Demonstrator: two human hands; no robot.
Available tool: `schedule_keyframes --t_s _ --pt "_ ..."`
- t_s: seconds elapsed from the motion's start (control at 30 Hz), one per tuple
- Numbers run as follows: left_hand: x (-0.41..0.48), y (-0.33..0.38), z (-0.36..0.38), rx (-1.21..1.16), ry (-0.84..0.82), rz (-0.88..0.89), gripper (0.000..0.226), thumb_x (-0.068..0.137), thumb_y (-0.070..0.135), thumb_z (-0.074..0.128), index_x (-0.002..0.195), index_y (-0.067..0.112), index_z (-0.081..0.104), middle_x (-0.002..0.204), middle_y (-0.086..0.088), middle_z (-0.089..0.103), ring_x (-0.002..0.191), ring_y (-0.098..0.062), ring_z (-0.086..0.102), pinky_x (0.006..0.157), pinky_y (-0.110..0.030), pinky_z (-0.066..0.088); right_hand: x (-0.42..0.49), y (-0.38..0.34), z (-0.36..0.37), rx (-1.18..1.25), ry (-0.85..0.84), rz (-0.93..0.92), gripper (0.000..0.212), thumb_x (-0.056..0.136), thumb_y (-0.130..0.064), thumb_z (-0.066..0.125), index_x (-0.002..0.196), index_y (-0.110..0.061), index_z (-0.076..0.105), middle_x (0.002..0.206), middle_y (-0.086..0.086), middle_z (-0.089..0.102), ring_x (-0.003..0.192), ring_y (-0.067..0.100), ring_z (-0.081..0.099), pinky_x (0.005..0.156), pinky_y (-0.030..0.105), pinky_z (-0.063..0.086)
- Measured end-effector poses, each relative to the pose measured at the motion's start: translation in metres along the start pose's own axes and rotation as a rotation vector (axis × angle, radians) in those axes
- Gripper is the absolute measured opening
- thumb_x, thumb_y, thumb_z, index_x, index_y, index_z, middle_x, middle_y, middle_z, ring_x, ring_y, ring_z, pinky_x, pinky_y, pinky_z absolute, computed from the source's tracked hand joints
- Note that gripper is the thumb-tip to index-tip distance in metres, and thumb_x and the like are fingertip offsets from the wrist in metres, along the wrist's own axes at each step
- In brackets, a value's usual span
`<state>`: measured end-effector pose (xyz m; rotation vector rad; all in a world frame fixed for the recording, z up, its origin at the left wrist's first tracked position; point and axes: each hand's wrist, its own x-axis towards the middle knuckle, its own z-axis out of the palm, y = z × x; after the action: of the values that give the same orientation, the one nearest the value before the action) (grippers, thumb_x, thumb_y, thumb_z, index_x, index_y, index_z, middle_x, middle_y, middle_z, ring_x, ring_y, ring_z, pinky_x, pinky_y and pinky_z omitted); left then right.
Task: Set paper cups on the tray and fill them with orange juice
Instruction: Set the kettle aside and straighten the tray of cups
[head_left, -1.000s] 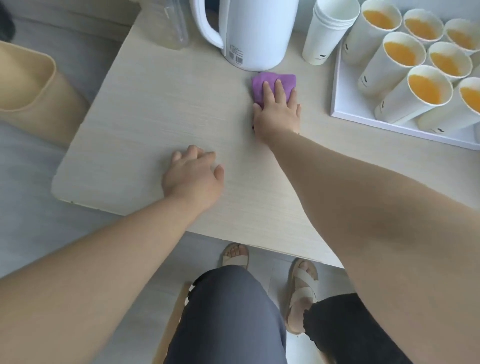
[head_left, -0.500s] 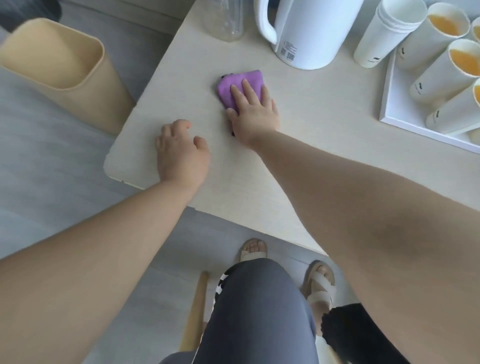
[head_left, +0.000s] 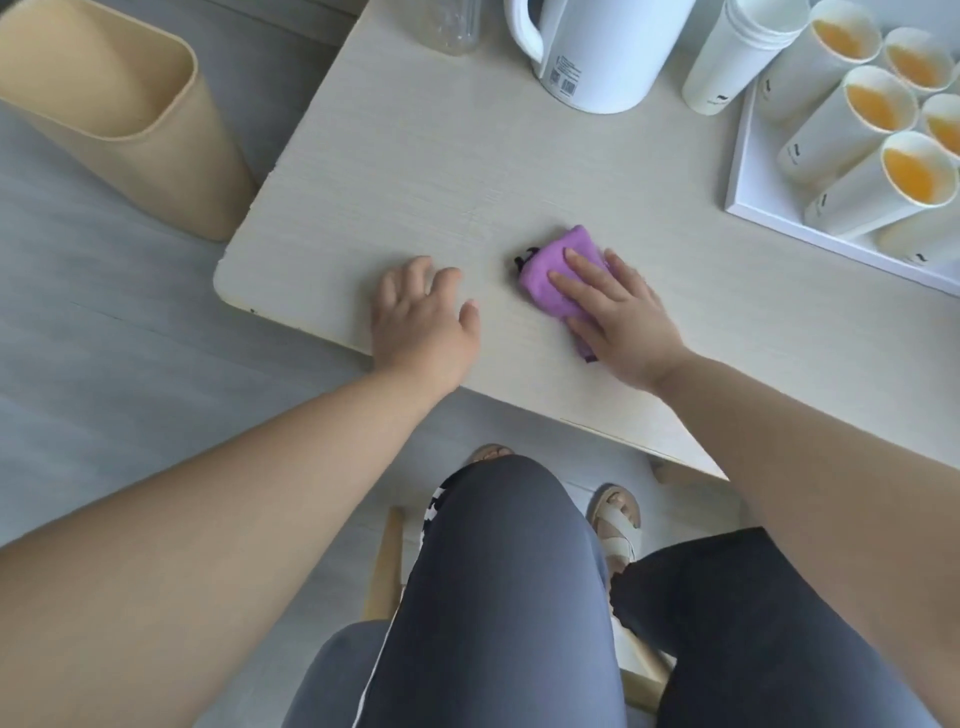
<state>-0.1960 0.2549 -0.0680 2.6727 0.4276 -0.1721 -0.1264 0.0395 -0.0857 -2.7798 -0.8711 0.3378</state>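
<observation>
Pale wood-grain table (head_left: 415, 156), over grey floor.

Right hand (head_left: 618, 317): flat, fingers straight and slightly spread, pressing on folded purple cloth (head_left: 545, 275); nothing gripped. Cloth now lies near the table's front edge, well apart from the jug; one second ago sat just in front of the jug base, half a second ago off toward the left.

Left hand (head_left: 421, 317): palm down on the table beside the front edge, fingers loosely bent and spread, holding nothing. Fingers tighter-curled in both earlier frames; hand and cloth now sit side by side, near but apart.

White jug (head_left: 597, 52): upright at the back, handle to the left.

Stack of empty paper cups (head_left: 727, 62): on the table between jug and tray, just beside the tray's corner.

White tray (head_left: 748, 176): at the right edge, cut off by the frame. Filled paper cups (head_left: 831, 140) stand on it, packed close; five show orange juice (head_left: 909, 169).

Clear bottle (head_left: 452, 26): back edge, left of the jug.

Beige bin (head_left: 119, 119): on the floor, left of the table.
</observation>
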Motion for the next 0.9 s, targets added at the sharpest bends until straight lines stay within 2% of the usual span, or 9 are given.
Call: schedule_keyframes --t_s 0.07,0.1,0.17,0.23,0.3,0.4,0.53,0.67,0.9 --pt "0.003 0.021 0.004 0.028 -0.041 0.057 0.05 0.099 0.036 0.036 0.148 0.022 0.03 0.159 -0.004 0.016 0.143 -0.03 0.014 0.116 -0.036 0.012 -0.001 -0.011 -0.005 -0.035 0.024 0.124 0.054 0.096 -0.044 0.046 0.147 -0.032 0.032 0.159 0.0 0.016 0.146 0.038 0.007 0.118 0.054 0.008" --pt "0.006 0.031 0.006 0.031 -0.053 0.101 0.053 0.1 0.037 0.035 0.15 0.025 0.024 0.16 -0.004 0.011 0.146 -0.03 0.008 0.118 -0.037 0.009 -0.005 -0.019 -0.007 -0.047 0.072 0.187 0.058 0.094 -0.041 0.051 0.148 -0.03 0.031 0.16 0.004 0.014 0.146 0.038 0.007 0.118 0.051 0.007" --pt "0.011 0.047 0.01 0.059 -0.095 0.24 0.055 0.101 0.037 0.031 0.153 0.029 0.015 0.162 -0.001 0.002 0.148 -0.03 -0.003 0.12 -0.039 0.003 -0.023 -0.033 -0.004 0.001 0.192 0.334 0.061 0.09 -0.036 0.057 0.146 -0.02 0.037 0.156 0.013 0.023 0.141 0.041 0.02 0.114 0.05 0.019" --pt "0.011 0.053 0.017 0.125 -0.164 0.39 0.055 0.102 0.038 0.028 0.154 0.029 0.011 0.163 0.002 -0.003 0.149 -0.028 -0.008 0.12 -0.04 0.002 -0.046 -0.045 0.008 0.061 0.208 0.375 0.059 0.089 -0.037 0.045 0.142 -0.011 0.043 0.15 0.019 0.034 0.133 0.043 0.033 0.108 0.05 0.032" --pt "0.01 0.054 0.025 0.183 -0.235 0.437 0.056 0.102 0.04 0.027 0.154 0.03 0.007 0.162 0.005 -0.007 0.149 -0.025 -0.01 0.12 -0.04 0.0 -0.055 -0.043 0.015 0.103 0.123 0.354 0.064 0.088 -0.038 0.029 0.143 -0.009 0.041 0.15 0.019 0.035 0.135 0.042 0.035 0.108 0.049 0.034" --pt "0.015 0.052 0.031 0.24 -0.229 0.353 0.06 0.101 0.043 0.027 0.154 0.03 0.002 0.162 0.006 -0.01 0.149 -0.024 -0.008 0.12 -0.04 0.0 -0.032 -0.022 0.009 0.094 0.14 0.233 0.053 0.093 -0.021 0.033 0.143 -0.007 0.041 0.15 0.02 0.034 0.138 0.042 0.033 0.11 0.048 0.033" --pt "0.047 0.057 0.027 0.222 -0.168 0.177 0.06 0.101 0.042 0.027 0.154 0.026 0.003 0.162 0.002 -0.01 0.149 -0.026 -0.006 0.12 -0.038 -0.001 0.024 0.002 -0.011 0.114 0.026 0.158 0.062 0.097 -0.003 0.036 0.151 -0.026 0.018 0.161 -0.003 0.004 0.149 0.02 0.002 0.118 0.027 0.011" --pt "0.073 0.066 0.019 0.169 -0.204 0.058 0.06 0.103 0.04 0.025 0.154 0.023 0.0 0.162 0.0 -0.012 0.148 -0.03 -0.01 0.12 -0.035 -0.006 0.063 0.009 -0.024 0.104 -0.02 0.121 0.065 0.096 -0.004 0.034 0.152 -0.03 0.014 0.161 -0.006 -0.001 0.149 0.018 -0.002 0.12 0.029 0.008" --pt "0.08 0.07 0.014 0.203 -0.209 0.021 0.062 0.102 0.042 0.029 0.154 0.024 0.002 0.162 0.0 -0.01 0.148 -0.031 -0.006 0.12 -0.034 -0.002 0.071 0.023 -0.028 0.07 -0.087 0.042 0.063 0.098 -0.017 0.039 0.152 -0.028 0.01 0.161 -0.003 -0.002 0.149 0.021 -0.004 0.12 0.032 0.005"
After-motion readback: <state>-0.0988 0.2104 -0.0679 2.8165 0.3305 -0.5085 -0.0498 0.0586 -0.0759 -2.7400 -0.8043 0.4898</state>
